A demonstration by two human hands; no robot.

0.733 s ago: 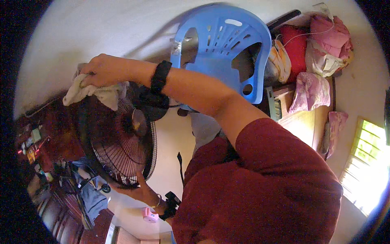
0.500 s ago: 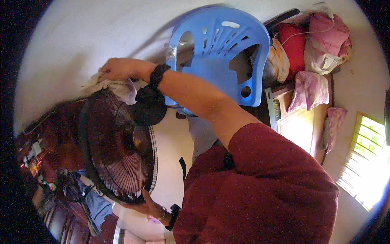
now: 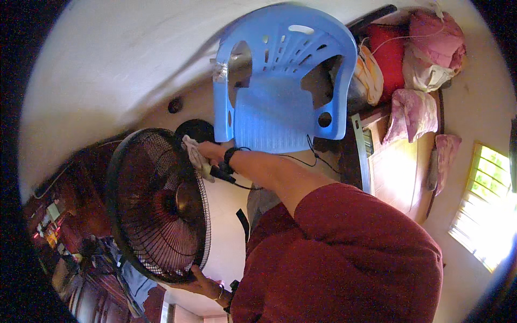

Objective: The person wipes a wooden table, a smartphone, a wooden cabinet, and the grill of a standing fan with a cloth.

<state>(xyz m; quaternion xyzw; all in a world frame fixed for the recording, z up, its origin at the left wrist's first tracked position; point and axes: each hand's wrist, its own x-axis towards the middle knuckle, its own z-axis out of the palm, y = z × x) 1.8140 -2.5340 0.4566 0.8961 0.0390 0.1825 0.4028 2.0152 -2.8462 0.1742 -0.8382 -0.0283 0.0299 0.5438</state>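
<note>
Right hand point(image 3: 214, 153) has its fingers bunched round a rag point(image 3: 195, 159) by the fan cage point(image 3: 161, 242), hub point(image 3: 187, 201) inside; left hand point(image 3: 201, 284) is half-curled, gripping the near rim point(image 3: 171, 277).

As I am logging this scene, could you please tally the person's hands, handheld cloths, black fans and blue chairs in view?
Hands, left hand and right hand: 2
Handheld cloth: 1
Black fan: 1
Blue chair: 1
Total: 5

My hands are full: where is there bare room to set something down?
The blue chair's seat looks bare, bordered by its backrest and armrests, with a black cable by its front edge. Crowded: around the pink bundle and red bundle, and where the right hand holds white cloth beside the fan.
</note>
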